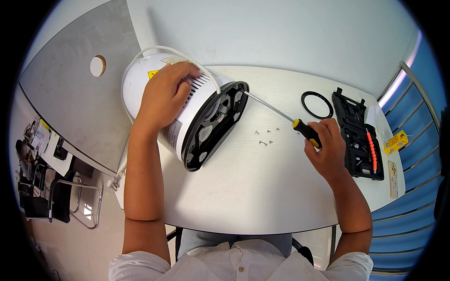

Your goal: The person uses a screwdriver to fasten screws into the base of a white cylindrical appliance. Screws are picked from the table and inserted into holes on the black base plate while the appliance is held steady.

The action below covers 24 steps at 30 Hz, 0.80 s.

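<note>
A white rounded appliance [140,86] with vent slots and a white cord lies on its side on the table. Its black base [220,112] faces right, with the ribbed inside exposed. Over the upper side of the housing, my left hand [166,93] holds it, fingers curled by the vents. My right hand [328,145] is closed round the black and yellow handle of a screwdriver [276,112]. The metal shaft points up and left, its tip at the base's upper edge; whether it sits in a screw is too small to tell. Several small screws [264,143] lie between base and right hand.
A black ring [317,105] lies beyond my right hand. Right of it is an open black tool case [351,122] with an orange flexible shaft [371,150]. A yellow box [396,142] and a pale remote control [393,179] are near the right edge, by metal railings [417,131].
</note>
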{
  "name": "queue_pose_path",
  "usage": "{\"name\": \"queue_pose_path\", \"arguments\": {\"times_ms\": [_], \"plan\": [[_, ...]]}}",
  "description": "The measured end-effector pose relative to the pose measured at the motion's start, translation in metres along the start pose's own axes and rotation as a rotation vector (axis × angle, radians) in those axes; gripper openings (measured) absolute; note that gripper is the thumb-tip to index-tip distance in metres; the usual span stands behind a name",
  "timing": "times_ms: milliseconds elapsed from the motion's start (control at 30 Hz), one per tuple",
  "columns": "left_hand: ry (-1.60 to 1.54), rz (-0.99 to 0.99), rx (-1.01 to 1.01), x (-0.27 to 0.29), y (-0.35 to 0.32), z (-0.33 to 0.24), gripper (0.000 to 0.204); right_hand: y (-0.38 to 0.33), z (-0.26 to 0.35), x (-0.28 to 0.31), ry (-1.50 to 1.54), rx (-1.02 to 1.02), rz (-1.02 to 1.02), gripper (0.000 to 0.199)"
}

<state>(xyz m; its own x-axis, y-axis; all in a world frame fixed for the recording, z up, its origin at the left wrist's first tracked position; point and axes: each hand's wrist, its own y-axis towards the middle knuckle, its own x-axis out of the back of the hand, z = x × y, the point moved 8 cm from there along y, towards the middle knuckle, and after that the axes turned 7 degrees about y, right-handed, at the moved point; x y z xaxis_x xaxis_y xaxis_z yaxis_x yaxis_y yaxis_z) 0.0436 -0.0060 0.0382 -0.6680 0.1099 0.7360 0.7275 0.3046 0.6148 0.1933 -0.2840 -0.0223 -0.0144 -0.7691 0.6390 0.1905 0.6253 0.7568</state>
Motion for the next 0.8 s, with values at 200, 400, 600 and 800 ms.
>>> {"name": "queue_pose_path", "arguments": {"times_ms": [200,400,600,800], "plan": [[-0.001,0.001,-0.007,0.0000,0.0002,-0.0015,0.025,-0.0004,-0.0004,0.0001,0.001,0.002,-0.009,0.038],[0.007,0.002,0.005,0.0008,0.0001,-0.0011,0.025,0.0008,0.0010,0.0000,0.005,-0.004,-0.002,0.038],[-0.001,-0.002,-0.002,-0.0005,0.0001,-0.0014,0.025,-0.0001,0.0010,0.0002,-0.005,0.006,-0.002,0.040],[0.008,-0.005,-0.007,0.0005,-0.0001,-0.0024,0.025,0.0005,0.0019,-0.0001,0.003,0.005,-0.005,0.039]]}}
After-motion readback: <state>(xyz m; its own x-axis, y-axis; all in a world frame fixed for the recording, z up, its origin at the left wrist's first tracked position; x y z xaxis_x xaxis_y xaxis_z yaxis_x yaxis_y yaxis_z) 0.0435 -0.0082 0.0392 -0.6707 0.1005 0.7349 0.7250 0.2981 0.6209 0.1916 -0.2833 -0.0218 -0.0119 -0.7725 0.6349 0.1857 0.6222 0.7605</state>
